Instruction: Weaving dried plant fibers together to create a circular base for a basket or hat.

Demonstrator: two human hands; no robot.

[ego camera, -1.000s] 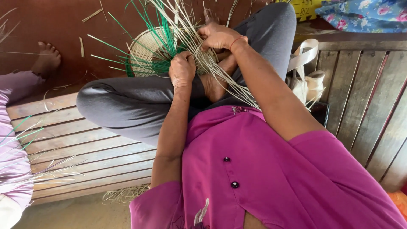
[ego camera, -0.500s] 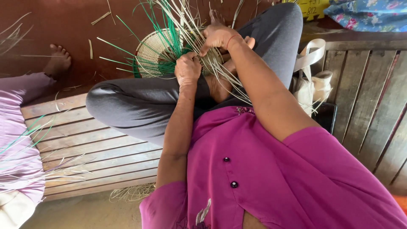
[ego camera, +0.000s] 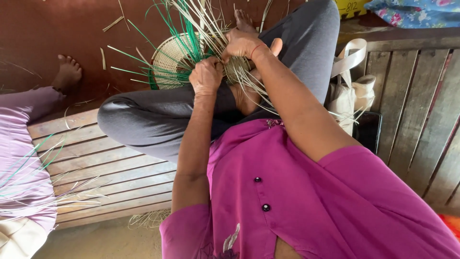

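Left hand's grip (ego camera: 206,76) being closed on pale and green reed strands (ego camera: 191,33), right hand's grip (ego camera: 242,44) being clamped on the same strands, round half-woven pale straw basket (ego camera: 168,60) being held over the lap above grey trousered knees (ego camera: 143,120), slatted wooden counter (ego camera: 105,168) beneath, cream cloth bag (ego camera: 352,91) lying beside.

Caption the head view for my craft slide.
Both hands, left hand and right hand, weave pale and green strips into a round basket.

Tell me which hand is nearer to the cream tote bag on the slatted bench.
Right. The right hand grips the pale strands at the woven basket, on the side toward the tote bag. The left hand works the weave farther from the bag.
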